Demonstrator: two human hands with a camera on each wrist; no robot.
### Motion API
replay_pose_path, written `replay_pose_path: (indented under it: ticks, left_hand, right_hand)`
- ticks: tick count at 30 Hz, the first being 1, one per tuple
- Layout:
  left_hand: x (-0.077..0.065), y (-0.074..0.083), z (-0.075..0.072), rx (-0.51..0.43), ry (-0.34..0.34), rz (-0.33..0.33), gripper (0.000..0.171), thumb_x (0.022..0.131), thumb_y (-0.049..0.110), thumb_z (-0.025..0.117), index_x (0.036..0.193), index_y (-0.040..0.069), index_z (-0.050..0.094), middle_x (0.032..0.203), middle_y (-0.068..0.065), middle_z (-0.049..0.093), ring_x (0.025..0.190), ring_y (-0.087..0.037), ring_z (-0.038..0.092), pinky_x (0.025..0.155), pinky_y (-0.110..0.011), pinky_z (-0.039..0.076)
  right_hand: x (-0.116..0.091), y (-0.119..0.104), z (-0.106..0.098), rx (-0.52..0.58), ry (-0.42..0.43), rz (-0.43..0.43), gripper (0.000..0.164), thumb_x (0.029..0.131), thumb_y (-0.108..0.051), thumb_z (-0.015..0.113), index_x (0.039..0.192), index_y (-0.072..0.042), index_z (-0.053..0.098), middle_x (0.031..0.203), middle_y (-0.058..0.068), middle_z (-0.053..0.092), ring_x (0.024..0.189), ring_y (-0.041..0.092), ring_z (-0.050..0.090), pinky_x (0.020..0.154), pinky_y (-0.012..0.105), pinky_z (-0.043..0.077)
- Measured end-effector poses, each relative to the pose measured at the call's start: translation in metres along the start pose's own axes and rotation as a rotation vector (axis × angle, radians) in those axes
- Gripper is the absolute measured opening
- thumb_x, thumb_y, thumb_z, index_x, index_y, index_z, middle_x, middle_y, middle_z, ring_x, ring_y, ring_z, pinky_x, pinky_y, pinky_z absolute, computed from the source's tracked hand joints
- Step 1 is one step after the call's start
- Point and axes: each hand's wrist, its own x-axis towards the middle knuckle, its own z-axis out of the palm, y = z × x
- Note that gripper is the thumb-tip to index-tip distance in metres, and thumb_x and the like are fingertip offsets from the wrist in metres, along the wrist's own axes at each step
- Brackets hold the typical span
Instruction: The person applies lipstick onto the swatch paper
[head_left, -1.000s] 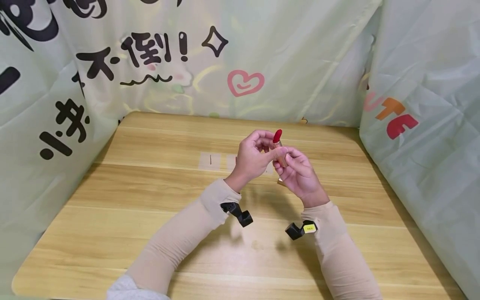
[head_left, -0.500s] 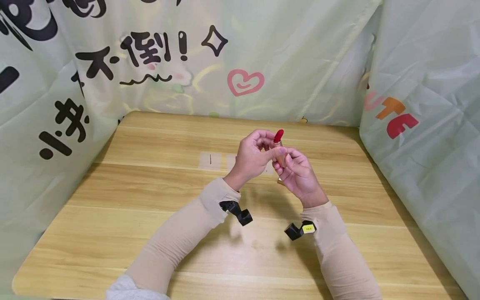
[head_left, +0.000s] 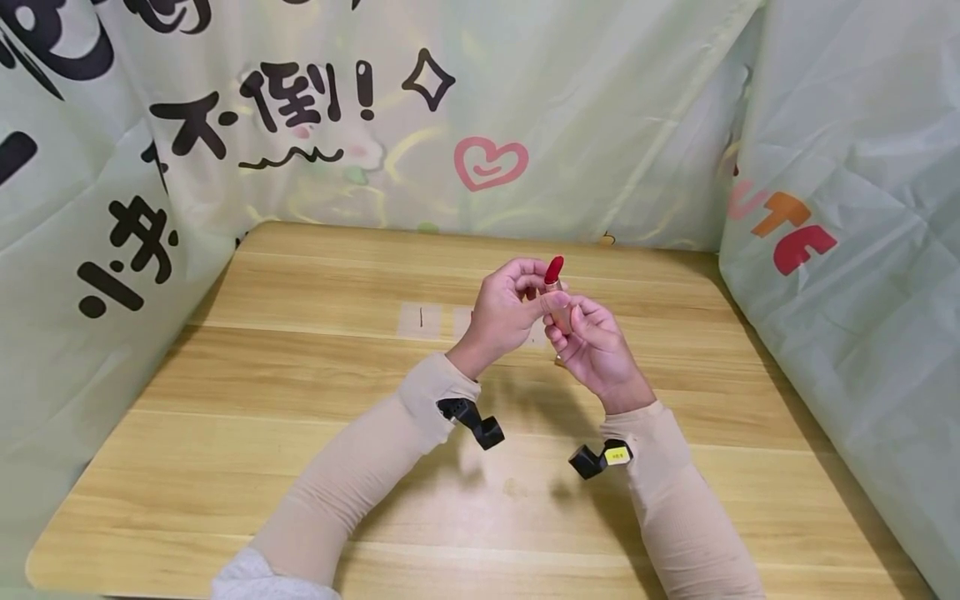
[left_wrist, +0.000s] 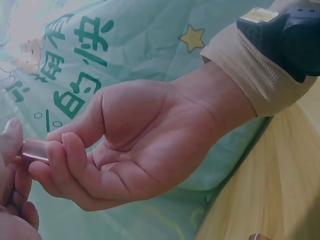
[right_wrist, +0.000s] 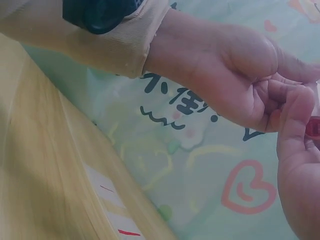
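Note:
Both hands hold one lipstick (head_left: 554, 270), raised over the table with its red bullet pointing up and its rose-gold tube below. My left hand (head_left: 506, 308) pinches the upper part of the tube between thumb and fingers. Lower down, my right hand (head_left: 600, 350) grips the base. In the left wrist view the shiny tube (left_wrist: 35, 150) bridges the fingertips of the two hands. The red bullet (right_wrist: 313, 129) peeks out at the right edge of the right wrist view, partly hidden by the left hand (right_wrist: 300, 165).
Clear squares with thin strokes lie on the wooden table (head_left: 262, 467); one square (head_left: 419, 321) bears a dark line, another stroke (right_wrist: 129, 232) is red. A small rose-gold piece (left_wrist: 258, 237) shows at the left wrist view's bottom edge. Printed curtains (head_left: 600, 108) enclose the table.
The lipstick shifts and turns very slightly between the fingers. Both hands stay in nearly the same place and keep their hold.

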Motion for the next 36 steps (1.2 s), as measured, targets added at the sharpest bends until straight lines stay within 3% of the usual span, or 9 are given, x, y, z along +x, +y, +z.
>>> replay_pose_path:
  ticks: [6, 14, 27, 31, 36]
  left_hand:
    - [0.001, -0.001, 0.002, -0.024, 0.038, 0.0, 0.037, 0.078, 0.001, 0.08, 0.106, -0.005, 0.058, 0.082, -0.016, 0.069, 0.073, -0.012, 0.052, 0.067, -0.021, 0.039]
    - [-0.001, -0.002, 0.004, -0.046, 0.087, 0.024, 0.038, 0.076, 0.0, 0.081, 0.104, -0.004, 0.056, 0.078, -0.013, 0.065, 0.071, -0.011, 0.055, 0.065, -0.021, 0.041]
    - [-0.002, 0.0, 0.007, -0.004, 0.137, 0.018, 0.043, 0.074, 0.005, 0.084, 0.104, -0.004, 0.054, 0.08, -0.009, 0.063, 0.073, -0.015, 0.055, 0.067, -0.022, 0.045]
    - [-0.001, 0.0, 0.006, -0.01, 0.12, 0.031, 0.044, 0.075, 0.004, 0.083, 0.107, -0.003, 0.055, 0.085, -0.013, 0.066, 0.075, -0.014, 0.056, 0.069, -0.023, 0.046]
    - [0.001, -0.002, 0.004, -0.063, 0.021, 0.117, 0.042, 0.082, -0.006, 0.073, 0.117, -0.009, 0.052, 0.096, -0.025, 0.068, 0.077, -0.013, 0.057, 0.07, -0.023, 0.045]
  right_hand:
    - [0.0, 0.001, 0.003, -0.087, 0.041, -0.049, 0.017, 0.098, -0.008, 0.055, 0.107, -0.001, 0.067, 0.101, 0.008, 0.068, 0.084, 0.015, 0.061, 0.075, 0.019, 0.051]
    - [0.001, 0.004, 0.005, -0.077, 0.037, -0.105, 0.015, 0.095, -0.002, 0.058, 0.106, 0.001, 0.067, 0.104, 0.01, 0.067, 0.09, 0.018, 0.063, 0.082, 0.023, 0.053]
    - [0.003, 0.008, 0.009, -0.088, 0.062, -0.154, 0.013, 0.093, -0.003, 0.06, 0.104, -0.002, 0.068, 0.104, 0.009, 0.068, 0.091, 0.018, 0.065, 0.081, 0.021, 0.054]
    - [0.003, 0.008, 0.011, -0.081, 0.065, -0.153, 0.014, 0.094, -0.004, 0.06, 0.105, -0.002, 0.068, 0.102, 0.009, 0.068, 0.09, 0.018, 0.065, 0.08, 0.021, 0.054]
    - [0.002, 0.005, 0.011, -0.084, 0.097, -0.127, 0.017, 0.095, -0.009, 0.06, 0.108, -0.001, 0.067, 0.099, 0.008, 0.067, 0.085, 0.016, 0.064, 0.076, 0.019, 0.053]
